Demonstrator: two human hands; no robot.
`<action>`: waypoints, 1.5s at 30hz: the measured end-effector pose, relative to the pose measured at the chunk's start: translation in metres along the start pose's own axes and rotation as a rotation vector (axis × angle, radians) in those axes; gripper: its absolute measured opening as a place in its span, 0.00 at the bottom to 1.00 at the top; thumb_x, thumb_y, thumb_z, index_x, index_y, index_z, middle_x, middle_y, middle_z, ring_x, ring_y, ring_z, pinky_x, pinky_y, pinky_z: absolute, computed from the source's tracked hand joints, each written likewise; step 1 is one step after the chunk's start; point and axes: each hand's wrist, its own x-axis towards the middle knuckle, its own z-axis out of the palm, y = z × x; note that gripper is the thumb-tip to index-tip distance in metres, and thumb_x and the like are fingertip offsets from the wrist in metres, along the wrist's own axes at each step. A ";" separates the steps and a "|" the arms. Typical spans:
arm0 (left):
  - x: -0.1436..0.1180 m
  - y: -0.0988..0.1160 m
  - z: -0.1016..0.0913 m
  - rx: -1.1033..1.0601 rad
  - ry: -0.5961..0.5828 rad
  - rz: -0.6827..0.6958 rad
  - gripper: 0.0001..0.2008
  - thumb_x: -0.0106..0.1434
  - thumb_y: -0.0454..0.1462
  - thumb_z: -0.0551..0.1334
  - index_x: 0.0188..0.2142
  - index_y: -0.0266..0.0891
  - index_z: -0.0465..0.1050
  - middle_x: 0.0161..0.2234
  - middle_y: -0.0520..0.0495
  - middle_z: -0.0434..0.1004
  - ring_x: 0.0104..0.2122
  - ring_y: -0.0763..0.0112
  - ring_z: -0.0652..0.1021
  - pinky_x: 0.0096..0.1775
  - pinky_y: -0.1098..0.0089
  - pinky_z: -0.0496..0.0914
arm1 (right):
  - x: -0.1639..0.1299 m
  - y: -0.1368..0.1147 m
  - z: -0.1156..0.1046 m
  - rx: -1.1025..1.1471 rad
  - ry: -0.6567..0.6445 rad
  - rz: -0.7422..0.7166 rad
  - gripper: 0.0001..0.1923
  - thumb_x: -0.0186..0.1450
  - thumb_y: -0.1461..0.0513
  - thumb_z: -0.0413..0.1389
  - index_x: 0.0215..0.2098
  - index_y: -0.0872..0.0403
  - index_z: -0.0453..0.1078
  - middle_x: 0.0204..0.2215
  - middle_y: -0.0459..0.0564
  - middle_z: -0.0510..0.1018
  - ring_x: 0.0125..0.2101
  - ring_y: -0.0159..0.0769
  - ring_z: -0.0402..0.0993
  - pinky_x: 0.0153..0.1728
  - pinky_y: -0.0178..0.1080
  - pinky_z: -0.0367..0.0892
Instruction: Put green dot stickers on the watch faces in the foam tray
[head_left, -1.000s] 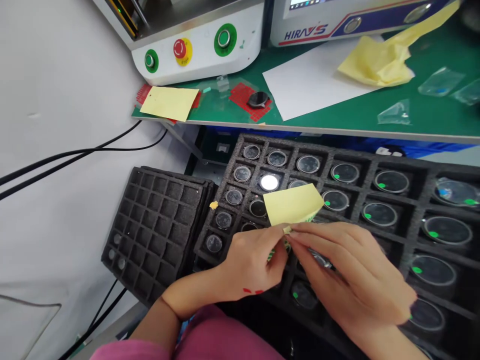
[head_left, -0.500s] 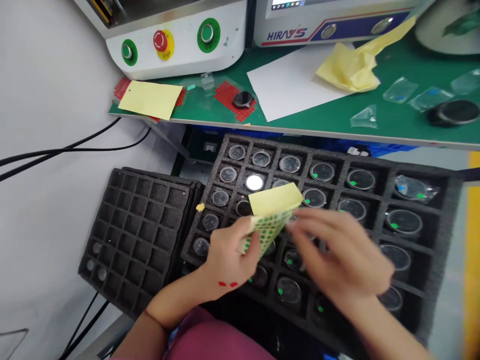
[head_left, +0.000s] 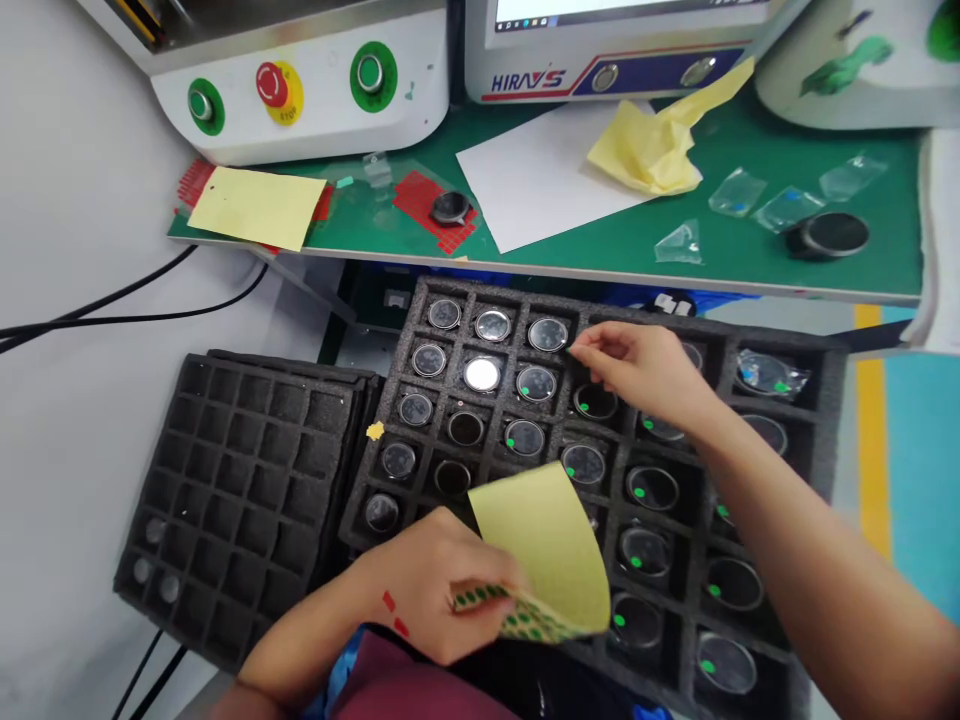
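My left hand (head_left: pixel 442 585) is closed on a bent sheet of green dot stickers (head_left: pixel 551 540), its yellow backing facing up. Between the thumb and forefinger of my right hand (head_left: pixel 645 370) is a small green dot sticker (head_left: pixel 571 350). Those fingertips are just right of a round, glass-faced watch-like piece (head_left: pixel 548 334) in the back row of the dark foam tray (head_left: pixel 821 400). That piece shows no green dot. Several other round pieces, such as the one nearer me (head_left: pixel 536 383), carry a green dot on the glass. My right hand hides part of the back row.
On the left lies a stack of foam trays (head_left: pixel 247 480). The green bench (head_left: pixel 555 262) behind holds a white sheet (head_left: pixel 510 190), crumpled yellow paper (head_left: pixel 649 150), a dark round piece (head_left: pixel 832 235), and clear plastic scraps (head_left: pixel 739 190). A machine panel has a red stop button (head_left: pixel 272 85).
My right hand has moved away from the sticker sheet, over to the tray's back row, with a green dot in its fingertips. My left hand has lowered the sheet toward me.
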 end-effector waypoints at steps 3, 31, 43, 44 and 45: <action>-0.002 0.006 0.003 -0.151 -0.151 -0.043 0.10 0.54 0.27 0.56 0.30 0.39 0.74 0.19 0.52 0.75 0.17 0.79 0.69 0.21 0.78 0.61 | 0.006 -0.017 0.009 -0.045 -0.064 0.035 0.05 0.59 0.63 0.55 0.26 0.55 0.70 0.19 0.45 0.73 0.18 0.30 0.68 0.23 0.34 0.62; 0.007 0.006 0.007 -0.861 0.876 -0.349 0.12 0.55 0.40 0.70 0.38 0.37 0.78 0.33 0.44 0.84 0.32 0.63 0.82 0.36 0.66 0.77 | -0.019 -0.030 -0.005 0.380 0.130 0.072 0.22 0.54 0.43 0.58 0.30 0.53 0.69 0.21 0.48 0.74 0.22 0.35 0.72 0.25 0.38 0.69; 0.031 0.015 0.038 -0.936 1.098 -0.246 0.14 0.50 0.41 0.74 0.34 0.38 0.78 0.32 0.47 0.83 0.32 0.68 0.82 0.40 0.69 0.78 | -0.161 -0.061 0.049 0.716 0.159 -0.021 0.16 0.59 0.47 0.63 0.36 0.48 0.78 0.28 0.47 0.82 0.27 0.36 0.79 0.30 0.34 0.77; 0.031 0.016 0.043 -0.916 1.010 -0.261 0.14 0.52 0.42 0.73 0.35 0.38 0.78 0.32 0.46 0.83 0.33 0.66 0.82 0.39 0.67 0.78 | -0.159 -0.064 0.049 0.799 0.200 0.023 0.14 0.58 0.49 0.65 0.36 0.48 0.77 0.29 0.47 0.82 0.27 0.35 0.79 0.30 0.33 0.77; 0.030 0.017 0.048 -0.896 0.904 -0.278 0.14 0.53 0.44 0.72 0.35 0.38 0.78 0.33 0.45 0.83 0.32 0.64 0.82 0.37 0.67 0.78 | -0.156 -0.067 0.047 0.863 0.208 0.061 0.13 0.57 0.51 0.66 0.35 0.49 0.77 0.29 0.47 0.82 0.26 0.34 0.79 0.28 0.33 0.77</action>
